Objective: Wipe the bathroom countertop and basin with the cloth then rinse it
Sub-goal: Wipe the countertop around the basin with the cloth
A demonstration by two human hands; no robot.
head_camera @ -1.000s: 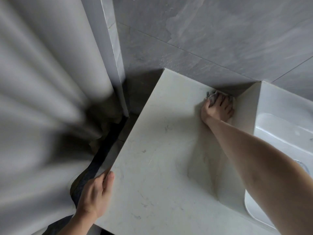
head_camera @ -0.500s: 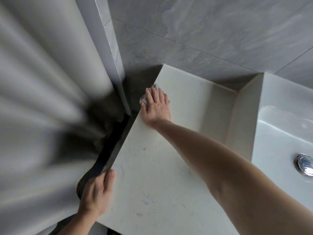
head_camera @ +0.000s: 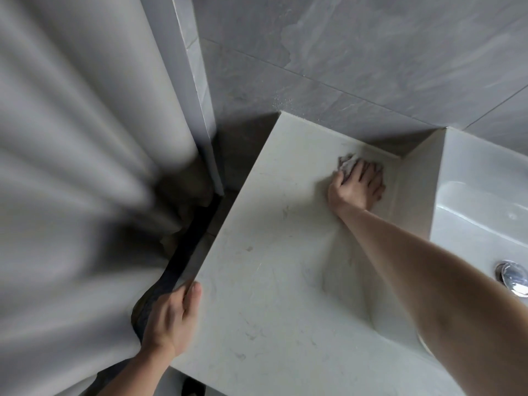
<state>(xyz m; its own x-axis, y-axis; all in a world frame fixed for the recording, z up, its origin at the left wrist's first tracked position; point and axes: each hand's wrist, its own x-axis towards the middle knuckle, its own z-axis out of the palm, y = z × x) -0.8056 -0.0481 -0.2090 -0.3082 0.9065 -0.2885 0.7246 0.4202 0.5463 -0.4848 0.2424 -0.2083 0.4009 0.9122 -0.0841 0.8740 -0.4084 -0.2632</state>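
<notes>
Right hand (head_camera: 357,185), fingers spread flat, presses the cloth (head_camera: 347,164) near the table's (head_camera: 271,281) far right corner beside the basin (head_camera: 480,212). Left hand (head_camera: 171,318) grips the left edge. Risk: the cloth bunches, leaving the corner seam unwiped.

two hands (head_camera: 171,318) (head_camera: 355,187), one cloth (head_camera: 346,164), one basin (head_camera: 480,212)

Bare countertop (head_camera: 271,281) open between the two hands, tiled wall (head_camera: 357,67) closing the far edge; raised basin (head_camera: 480,195) side blocking the right, curtain (head_camera: 71,167) hanging close beside the left edge
</notes>
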